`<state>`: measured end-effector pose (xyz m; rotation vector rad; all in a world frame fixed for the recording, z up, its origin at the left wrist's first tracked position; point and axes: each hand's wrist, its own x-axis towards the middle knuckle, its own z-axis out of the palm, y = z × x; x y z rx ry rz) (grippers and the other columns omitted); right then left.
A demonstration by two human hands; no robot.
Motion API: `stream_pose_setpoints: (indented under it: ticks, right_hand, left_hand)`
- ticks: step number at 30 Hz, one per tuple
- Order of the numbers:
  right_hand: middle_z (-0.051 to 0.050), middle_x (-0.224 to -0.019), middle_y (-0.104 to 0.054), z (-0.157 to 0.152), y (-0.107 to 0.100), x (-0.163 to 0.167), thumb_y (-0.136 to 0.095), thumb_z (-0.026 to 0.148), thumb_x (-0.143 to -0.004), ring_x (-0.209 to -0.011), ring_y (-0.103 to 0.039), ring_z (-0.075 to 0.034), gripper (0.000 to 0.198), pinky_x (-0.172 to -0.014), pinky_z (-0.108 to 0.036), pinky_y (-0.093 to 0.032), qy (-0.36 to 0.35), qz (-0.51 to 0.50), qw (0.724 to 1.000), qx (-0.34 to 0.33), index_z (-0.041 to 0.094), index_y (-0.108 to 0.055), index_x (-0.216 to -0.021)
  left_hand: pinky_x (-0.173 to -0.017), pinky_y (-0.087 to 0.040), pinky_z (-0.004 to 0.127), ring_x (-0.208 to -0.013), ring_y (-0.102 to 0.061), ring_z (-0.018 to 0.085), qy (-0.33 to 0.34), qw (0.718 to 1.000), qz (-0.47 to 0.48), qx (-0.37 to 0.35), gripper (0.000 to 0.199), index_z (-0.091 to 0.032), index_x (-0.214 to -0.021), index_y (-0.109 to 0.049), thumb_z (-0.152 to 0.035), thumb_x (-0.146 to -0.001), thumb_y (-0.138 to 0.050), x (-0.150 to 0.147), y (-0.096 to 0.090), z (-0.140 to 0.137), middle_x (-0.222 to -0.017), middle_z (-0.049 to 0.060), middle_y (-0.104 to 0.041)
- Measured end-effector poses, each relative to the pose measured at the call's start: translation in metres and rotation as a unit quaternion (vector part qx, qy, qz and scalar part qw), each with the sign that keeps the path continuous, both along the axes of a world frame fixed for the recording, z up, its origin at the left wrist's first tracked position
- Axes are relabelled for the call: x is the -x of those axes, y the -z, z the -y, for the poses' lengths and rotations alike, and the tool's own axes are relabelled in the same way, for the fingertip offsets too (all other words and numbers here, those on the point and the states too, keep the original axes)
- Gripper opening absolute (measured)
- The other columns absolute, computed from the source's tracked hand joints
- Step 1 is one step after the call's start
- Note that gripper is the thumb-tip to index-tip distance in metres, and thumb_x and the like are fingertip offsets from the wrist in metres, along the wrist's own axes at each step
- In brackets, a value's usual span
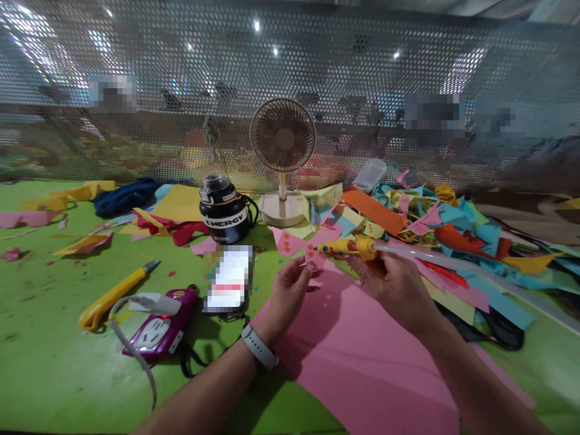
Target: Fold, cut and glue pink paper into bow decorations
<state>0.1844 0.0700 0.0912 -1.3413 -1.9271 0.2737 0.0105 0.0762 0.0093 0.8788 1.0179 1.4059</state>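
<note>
Near the middle of the table, my left hand (292,290) pinches a small pink paper piece (313,257) with little orange shapes on it. Gripped in my right hand (399,287) is a yellow glue gun (356,246), its tip pointing left at the pink piece. A long clear glue stick (435,260) runs out of its back toward the right. Below both hands lies a large pink paper sheet (362,344). Just behind my left hand is another pink scrap (287,241) with orange shapes.
A fan (283,139) stands at the back beside a black bottle (224,211). To the left lie a phone (229,278), a purple power strip (158,329) with a white cable, and a yellow utility knife (115,296). Scissors (502,329) and colored paper scraps (376,208) cover the right.
</note>
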Motion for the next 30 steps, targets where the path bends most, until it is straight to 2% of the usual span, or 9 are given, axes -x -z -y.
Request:
stream_pose_setpoints:
  ticks: [3,5,7,10,12,14,20,25,30]
  right_hand:
    - [-0.008,-0.077,-0.070,-0.005,0.000,-0.003,-0.060,0.054,-0.083,-0.078,-0.066,-0.025,0.037,-0.067,-0.032,-0.050,0.050,-0.082,0.995,0.009,0.018,-0.066,-0.087]
    - [-0.007,-0.079,-0.069,-0.013,0.003,-0.004,-0.066,0.053,-0.078,-0.076,-0.064,-0.023,0.039,-0.063,-0.031,-0.049,0.061,-0.168,0.983,0.050,0.017,-0.066,-0.092]
    - [-0.005,-0.079,-0.068,-0.023,0.010,-0.004,-0.074,0.051,-0.068,-0.067,-0.061,-0.019,0.045,-0.055,-0.028,-0.046,0.052,-0.260,0.957,0.115,0.016,-0.065,-0.095]
    - [-0.001,-0.074,-0.064,-0.035,0.028,0.000,-0.082,0.045,-0.057,-0.053,-0.049,-0.011,0.052,-0.044,-0.023,-0.039,0.053,-0.378,0.902,0.200,0.016,-0.062,-0.094]
    - [0.001,-0.070,-0.061,-0.037,0.039,0.004,-0.083,0.043,-0.056,-0.051,-0.045,-0.009,0.051,-0.042,-0.022,-0.035,0.037,-0.431,0.870,0.238,0.016,-0.060,-0.092]
    - [0.004,-0.064,-0.057,-0.036,0.047,0.010,-0.083,0.041,-0.056,-0.050,-0.042,-0.008,0.048,-0.042,-0.021,-0.033,0.018,-0.454,0.852,0.260,0.017,-0.059,-0.089]
    - [0.003,-0.068,-0.059,-0.027,0.047,0.022,-0.086,0.039,-0.053,-0.055,-0.047,-0.010,0.047,-0.051,-0.023,-0.039,-0.036,-0.456,0.849,0.264,0.018,-0.059,-0.084]
    - [0.000,-0.070,-0.062,-0.025,0.044,0.025,-0.085,0.043,-0.053,-0.058,-0.052,-0.012,0.046,-0.052,-0.025,-0.040,-0.046,-0.437,0.855,0.276,0.017,-0.061,-0.082]
    - [-0.001,-0.077,-0.066,-0.024,0.049,0.028,-0.085,0.042,-0.052,-0.065,-0.057,-0.015,0.049,-0.058,-0.026,-0.044,-0.047,-0.445,0.856,0.259,0.017,-0.063,-0.087]
  left_hand:
    - [-0.056,-0.054,0.025,-0.082,-0.071,0.024,0.006,1.000,0.003,0.003,0.050,-0.017,-0.083,-0.061,-0.058,-0.060,-0.079,0.000,0.000,0.000,-0.078,0.004,-0.069]
    - [-0.057,-0.055,0.026,-0.083,-0.071,0.024,0.017,1.000,0.005,0.006,0.050,-0.017,-0.088,-0.062,-0.056,-0.061,-0.079,-0.001,-0.001,0.002,-0.080,0.005,-0.070]
    - [-0.060,-0.055,0.027,-0.084,-0.071,0.024,0.035,0.999,0.008,0.005,0.049,-0.017,-0.091,-0.063,-0.055,-0.063,-0.079,-0.001,-0.002,0.004,-0.083,0.005,-0.070]
    - [-0.062,-0.055,0.027,-0.085,-0.070,0.023,0.064,0.998,0.011,0.004,0.045,-0.018,-0.091,-0.064,-0.052,-0.066,-0.078,-0.002,-0.004,0.007,-0.084,0.004,-0.069]
    - [-0.063,-0.055,0.026,-0.083,-0.070,0.022,0.074,0.997,0.012,0.010,0.043,-0.018,-0.090,-0.063,-0.050,-0.067,-0.078,-0.003,-0.005,0.009,-0.082,0.003,-0.068]
    - [-0.062,-0.055,0.026,-0.082,-0.070,0.021,0.083,0.996,0.011,0.013,0.041,-0.018,-0.089,-0.063,-0.049,-0.067,-0.078,-0.004,-0.006,0.011,-0.080,0.003,-0.068]
    - [-0.065,-0.054,0.027,-0.081,-0.070,0.020,0.109,0.994,0.000,0.014,0.037,-0.018,-0.093,-0.065,-0.047,-0.072,-0.075,-0.005,-0.007,0.015,-0.083,0.005,-0.070]
    - [-0.078,-0.051,0.027,-0.083,-0.067,0.017,0.102,0.995,0.002,0.011,0.028,-0.017,-0.092,-0.072,-0.038,-0.075,-0.075,-0.005,-0.008,0.016,-0.095,0.008,-0.072]
    - [-0.082,-0.050,0.028,-0.085,-0.068,0.018,0.078,0.993,0.079,0.028,0.031,-0.017,-0.091,-0.071,-0.037,-0.068,-0.080,-0.005,-0.009,0.014,-0.093,0.005,-0.072]
